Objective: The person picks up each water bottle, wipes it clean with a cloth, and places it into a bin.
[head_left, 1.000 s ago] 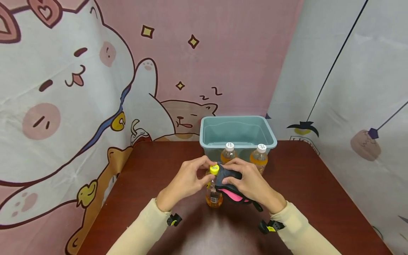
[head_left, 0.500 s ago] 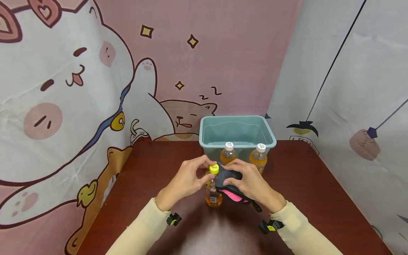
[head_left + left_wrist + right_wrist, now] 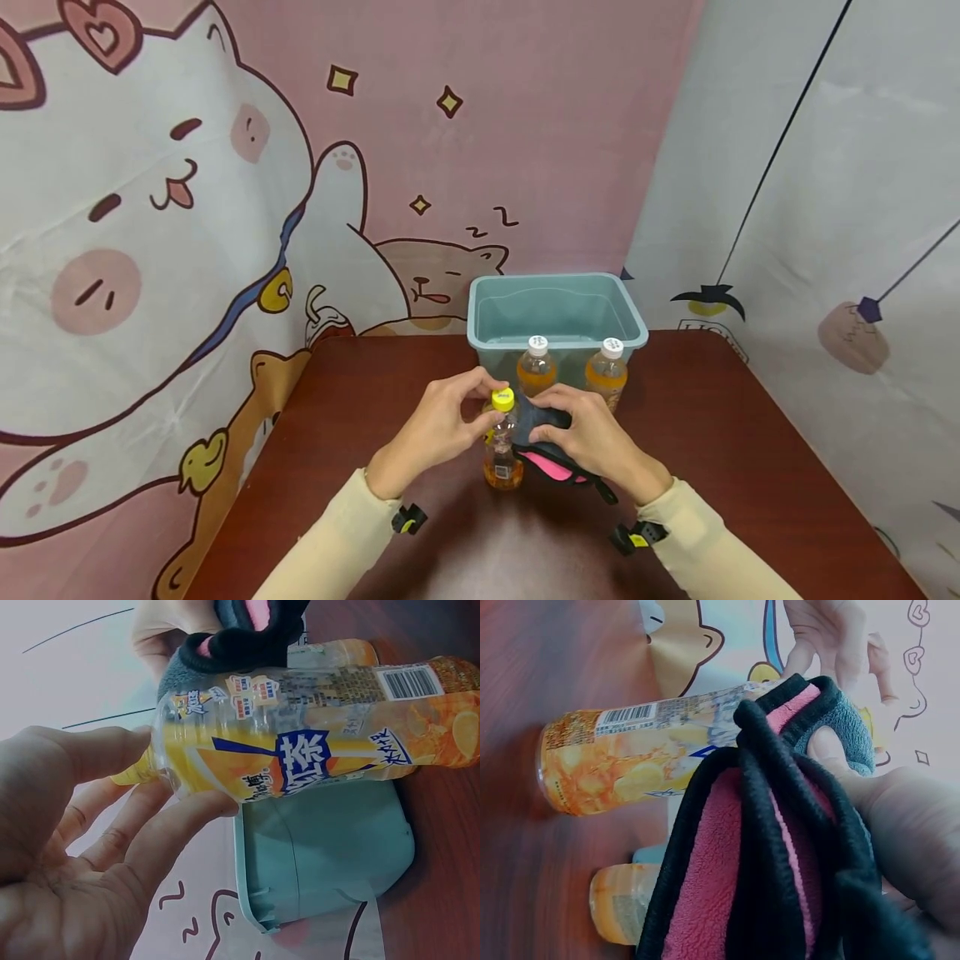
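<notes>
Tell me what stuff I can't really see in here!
Head view: the print on the yellow cap, too small to read.
Head view: the lower part of the left white-capped bottle, hidden by the right hand and the pink-lined cloth.
Right wrist view: most of that hand's fingers, hidden behind the cloth.
Right wrist view: the cloth's lower end, cut off by the bottom edge.

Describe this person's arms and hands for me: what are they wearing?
The left sleeve and right sleeve are plain, long and pale cream. A small black device with a yellow patch sits at each cuff: the left device and the right device. The left hand and right hand are bare, without gloves.
</notes>
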Demonstrator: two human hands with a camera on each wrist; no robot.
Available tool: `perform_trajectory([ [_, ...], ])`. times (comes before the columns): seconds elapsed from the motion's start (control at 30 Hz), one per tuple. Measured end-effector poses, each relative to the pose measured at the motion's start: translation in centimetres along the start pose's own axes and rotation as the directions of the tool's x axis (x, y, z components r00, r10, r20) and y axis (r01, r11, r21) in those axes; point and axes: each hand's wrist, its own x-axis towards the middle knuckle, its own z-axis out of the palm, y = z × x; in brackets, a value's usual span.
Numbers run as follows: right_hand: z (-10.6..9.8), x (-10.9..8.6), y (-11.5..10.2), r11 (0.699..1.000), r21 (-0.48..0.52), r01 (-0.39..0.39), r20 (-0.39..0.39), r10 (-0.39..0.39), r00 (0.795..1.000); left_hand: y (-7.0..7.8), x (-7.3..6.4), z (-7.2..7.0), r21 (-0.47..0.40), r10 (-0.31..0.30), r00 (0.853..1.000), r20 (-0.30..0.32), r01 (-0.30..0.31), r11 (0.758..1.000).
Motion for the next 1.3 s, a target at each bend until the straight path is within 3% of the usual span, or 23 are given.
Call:
perform_trajectory([
  [0.53,3.2,-1.2,3.2,0.995,-0.095,0.033,0.126,-0.021,0.992,0.1,-0.1,0.1,0.001,0.006,1.000,-0.007,-0.006,1.000],
  [0.87,5.3,-1.8,4.6,0.990,-0.137,0.038,0.251,-0.002,0.968,0.1,0.0,0.2,0.006,0.023,1.000,-0.014,-0.023,1.000],
  [1.3,5.7,-2.0,4.8,0.993,-0.117,0.015,0.257,0.016,0.966,-0.1,0.0,0.2,-0.004,0.016,1.000,-0.012,-0.016,1.000],
])
